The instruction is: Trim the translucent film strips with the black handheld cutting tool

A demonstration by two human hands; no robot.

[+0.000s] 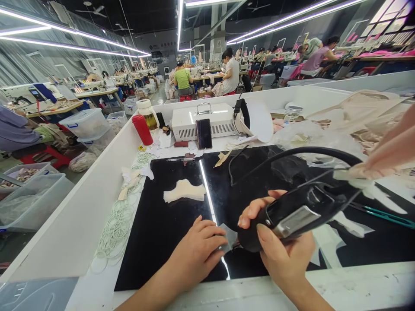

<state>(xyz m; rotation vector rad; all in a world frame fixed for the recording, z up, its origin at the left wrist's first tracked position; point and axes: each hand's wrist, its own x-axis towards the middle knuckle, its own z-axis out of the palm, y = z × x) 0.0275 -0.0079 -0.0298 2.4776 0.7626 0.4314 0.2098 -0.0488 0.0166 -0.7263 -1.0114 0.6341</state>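
My right hand (285, 250) is closed around a black handheld tool (301, 216) with a metal plate on its side and a cable at its far end. Beside the tool's front end, my left hand (201, 250) lies low over the black work surface (155, 259), fingers together and touching a small translucent piece (229, 236). Whether those fingers grip the piece is not clear. A cream-coloured cut piece (184, 191) rests on the black surface beyond my left hand. Pale cut pieces (327, 246) lie to the right, partly behind the tool.
Another person's hand (382, 151) reaches in from the right near the cable. A white box (220, 116), phone (204, 134) and red bottle (142, 129) stand at the back. Green cord (115, 229) lies left; teal-handled tweezers (389, 216) lie right. People sit at far tables.
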